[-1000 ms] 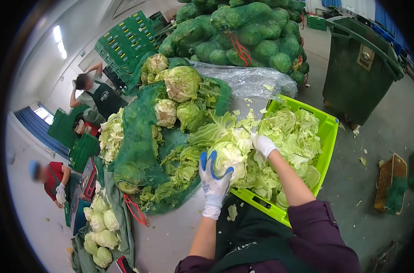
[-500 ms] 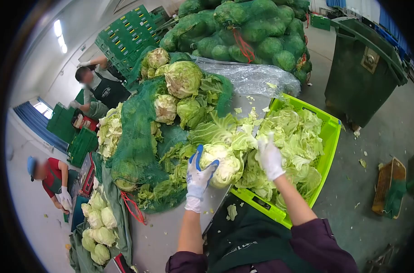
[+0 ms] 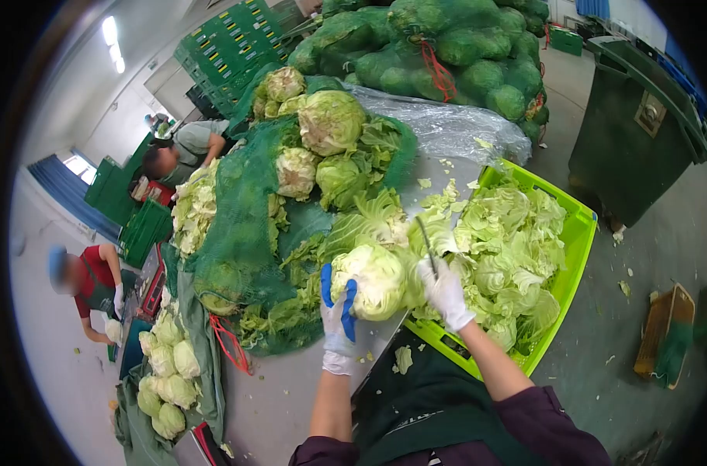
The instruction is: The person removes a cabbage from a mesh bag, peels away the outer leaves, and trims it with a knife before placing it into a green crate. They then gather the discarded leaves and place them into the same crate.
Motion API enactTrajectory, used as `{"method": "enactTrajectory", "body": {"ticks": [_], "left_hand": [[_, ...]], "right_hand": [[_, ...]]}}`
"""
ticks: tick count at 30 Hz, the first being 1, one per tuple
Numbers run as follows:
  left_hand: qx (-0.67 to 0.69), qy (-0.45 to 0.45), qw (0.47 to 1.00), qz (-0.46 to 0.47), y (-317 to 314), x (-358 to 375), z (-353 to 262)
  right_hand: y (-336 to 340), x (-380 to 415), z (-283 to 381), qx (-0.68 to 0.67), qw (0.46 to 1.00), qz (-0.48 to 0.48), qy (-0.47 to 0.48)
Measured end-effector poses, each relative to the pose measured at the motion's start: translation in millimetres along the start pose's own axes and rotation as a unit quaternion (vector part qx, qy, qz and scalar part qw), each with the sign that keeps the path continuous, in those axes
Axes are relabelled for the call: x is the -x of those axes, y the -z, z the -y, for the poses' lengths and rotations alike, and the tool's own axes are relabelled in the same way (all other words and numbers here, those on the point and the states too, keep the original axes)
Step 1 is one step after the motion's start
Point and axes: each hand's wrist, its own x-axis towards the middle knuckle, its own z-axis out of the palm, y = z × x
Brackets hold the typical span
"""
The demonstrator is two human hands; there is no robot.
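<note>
My left hand [image 3: 338,322], in a white glove with blue fingers, grips a trimmed, pale cabbage [image 3: 371,281] from its left side on the grey table. On the cabbage's right, my white-gloved right hand [image 3: 445,297] is closed round a knife [image 3: 426,242]. Its dark, narrow blade points up and away; the handle is mostly hidden in the fist. Behind the cabbage lie loose green outer leaves [image 3: 365,225]. A lime-green crate [image 3: 568,291] heaped with cut leaves [image 3: 512,248] stands just right of my right hand.
Untrimmed cabbages [image 3: 331,123] spill from a green net sack [image 3: 241,210] on the left. Peeled cabbages [image 3: 167,361] lie lower left, near two co-workers. Stuffed net sacks [image 3: 462,58] stand behind; a dark wheeled bin [image 3: 621,132] is at right.
The cabbage has turned in my left hand, and its fingers sit lower on it. My right hand has come nearer to it, and the knife blade now shows clearly. The view has shifted slightly.
</note>
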Motion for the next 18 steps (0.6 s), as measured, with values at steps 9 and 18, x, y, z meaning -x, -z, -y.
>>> {"method": "enactTrajectory", "body": {"ticks": [9, 18], "left_hand": [[-0.618, -0.289, 0.731, 0.009, -14.9, -0.5, 10.6], [-0.570, -0.178, 0.798, 0.084, -32.5, -35.4, 12.3]], "right_hand": [[53.6, -9.2, 4.5, -0.109, 0.974, 0.198, -0.030], [59.0, -4.6, -8.0, 0.169, 0.966, 0.147, 0.126]]}}
